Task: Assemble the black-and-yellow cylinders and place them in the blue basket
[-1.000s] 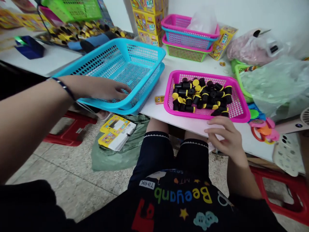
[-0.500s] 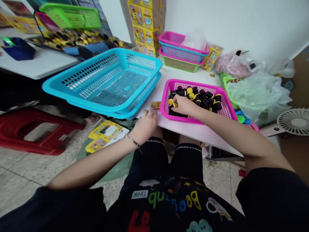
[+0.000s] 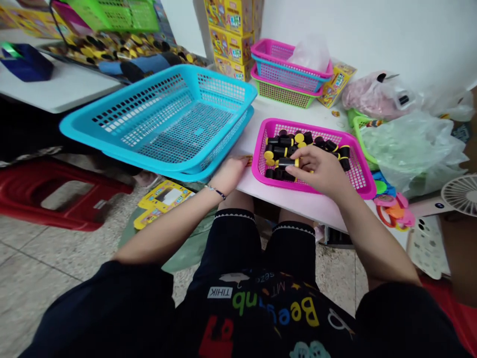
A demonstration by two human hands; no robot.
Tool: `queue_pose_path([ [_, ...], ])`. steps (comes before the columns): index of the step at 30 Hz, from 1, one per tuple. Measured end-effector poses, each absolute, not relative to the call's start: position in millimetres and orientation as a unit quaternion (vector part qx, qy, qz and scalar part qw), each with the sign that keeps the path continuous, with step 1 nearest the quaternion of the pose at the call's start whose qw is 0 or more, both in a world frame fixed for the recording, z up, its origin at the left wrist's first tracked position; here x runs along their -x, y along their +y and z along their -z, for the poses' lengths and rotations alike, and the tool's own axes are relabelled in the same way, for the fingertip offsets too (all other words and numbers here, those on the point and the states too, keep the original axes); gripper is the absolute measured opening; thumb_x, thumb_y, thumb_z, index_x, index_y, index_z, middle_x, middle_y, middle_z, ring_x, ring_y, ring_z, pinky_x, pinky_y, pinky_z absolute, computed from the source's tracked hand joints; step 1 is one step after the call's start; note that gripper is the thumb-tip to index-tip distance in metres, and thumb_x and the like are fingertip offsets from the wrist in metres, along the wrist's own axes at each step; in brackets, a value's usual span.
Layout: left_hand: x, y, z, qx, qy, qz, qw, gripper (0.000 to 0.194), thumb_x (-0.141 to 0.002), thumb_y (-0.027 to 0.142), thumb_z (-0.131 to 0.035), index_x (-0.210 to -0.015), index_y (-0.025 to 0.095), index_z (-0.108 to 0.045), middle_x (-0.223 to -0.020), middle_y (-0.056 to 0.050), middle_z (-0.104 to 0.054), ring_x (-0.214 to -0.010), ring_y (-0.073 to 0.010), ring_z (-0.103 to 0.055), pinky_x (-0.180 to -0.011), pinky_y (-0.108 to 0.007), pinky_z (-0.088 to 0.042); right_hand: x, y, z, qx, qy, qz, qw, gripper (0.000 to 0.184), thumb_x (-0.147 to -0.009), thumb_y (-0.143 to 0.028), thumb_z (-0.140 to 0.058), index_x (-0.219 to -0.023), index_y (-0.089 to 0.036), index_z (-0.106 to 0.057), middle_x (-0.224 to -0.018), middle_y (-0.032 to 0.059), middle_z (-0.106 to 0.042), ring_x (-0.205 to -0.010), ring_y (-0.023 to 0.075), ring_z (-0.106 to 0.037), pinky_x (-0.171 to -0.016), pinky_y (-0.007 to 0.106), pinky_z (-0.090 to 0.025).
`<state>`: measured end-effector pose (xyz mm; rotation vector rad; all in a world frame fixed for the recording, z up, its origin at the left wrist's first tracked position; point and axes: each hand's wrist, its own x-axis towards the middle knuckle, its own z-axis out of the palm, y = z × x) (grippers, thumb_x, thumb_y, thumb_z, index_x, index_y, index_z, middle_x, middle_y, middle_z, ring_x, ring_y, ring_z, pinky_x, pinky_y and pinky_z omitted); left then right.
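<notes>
A: Left first: the left hand (image 3: 231,171) sits at the table (image 3: 283,198) edge, beside the blue basket (image 3: 196,166), against a small yellow packet (image 3: 249,160). Gripping it?
B: Can't tell; the fingers are hidden.
A: Now the black tub (image 3: 286,162)! The right hand (image 3: 327,170) has it pinched between thumb and fingers, above the pile in the pink basket (image 3: 258,156).
B: Looks light, stiff, perhaps a little slippery, hardly fragile. I'd hold it round the middle.
A: And that pile is more tubs (image 3: 276,141), black and yellow, jumbled.
B: Far right, a plastic bag (image 3: 413,139) slumps over the green basket (image 3: 358,133).
</notes>
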<state>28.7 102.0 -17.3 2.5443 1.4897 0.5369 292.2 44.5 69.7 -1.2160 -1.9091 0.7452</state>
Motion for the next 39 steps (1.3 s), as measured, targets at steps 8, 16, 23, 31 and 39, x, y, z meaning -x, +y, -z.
queue_pose_path([
  [8,-13,36,19,-0.867,0.483,-0.117,0.035,0.047,-0.102,0.005,-0.04,-0.142,0.007,-0.065,-0.143,-0.022,-0.07,-0.136,-0.0327,-0.066,-0.118,-0.047,-0.054,-323,-37,-48,0.426,-0.668,-0.293,0.536,0.023,-0.086,-0.027,-0.086,-0.103,-0.03,-0.072,-0.11,0.0025,-0.08,-0.105,0.019,-0.078,-0.09,0.035,-0.068],
  [16,-5,23,25,-0.839,0.504,-0.186,0.091,0.023,-0.103,0.018,-0.057,-0.112,0.017,-0.078,-0.125,-0.014,-0.08,-0.114,-0.0289,-0.078,-0.102,-0.041,-0.065,-321,-58,-20,0.444,-0.625,-0.359,0.533,0.021,-0.087,-0.026,-0.086,-0.104,-0.028,-0.073,-0.109,0.0032,-0.081,-0.099,0.0195,-0.081,-0.08,0.034,-0.072],
  [23,-22,-28,14,-0.672,0.464,-0.507,0.274,0.016,-0.089,0.035,-0.086,-0.089,0.02,-0.082,-0.086,-0.004,-0.083,-0.076,-0.0168,-0.079,-0.074,-0.026,-0.067,-297,-58,-14,0.438,-0.612,-0.376,0.541,0.02,-0.089,-0.029,-0.084,-0.106,-0.03,-0.075,-0.11,0.0023,-0.077,-0.1,0.0167,-0.077,-0.08,0.029,-0.071],
  [31,-54,-48,19,-0.623,0.447,-0.455,0.452,0.025,-0.098,0.039,-0.075,-0.087,0.018,-0.085,-0.078,-0.004,-0.083,-0.063,-0.0167,-0.078,-0.063,-0.025,-0.065,-281,-62,-26,0.432,-0.61,-0.379,0.545,0.03,-0.092,-0.031,-0.081,-0.121,-0.033,-0.073,-0.122,0.0026,-0.071,-0.097,0.015,-0.077,-0.084,0.031,-0.071],
  [39,-50,-42,22,-0.792,0.302,-0.435,0.304,0.061,-0.112,0.056,-0.04,-0.099,0.015,-0.084,-0.11,-0.012,-0.084,-0.103,-0.0187,-0.081,-0.098,-0.024,-0.064,-272,-68,-32,0.414,-0.561,-0.44,0.567,0.03,-0.09,-0.037,-0.085,-0.118,-0.03,-0.076,-0.097,-0.0013,-0.082,-0.088,0.0145,-0.08,-0.08,0.028,-0.071],
])
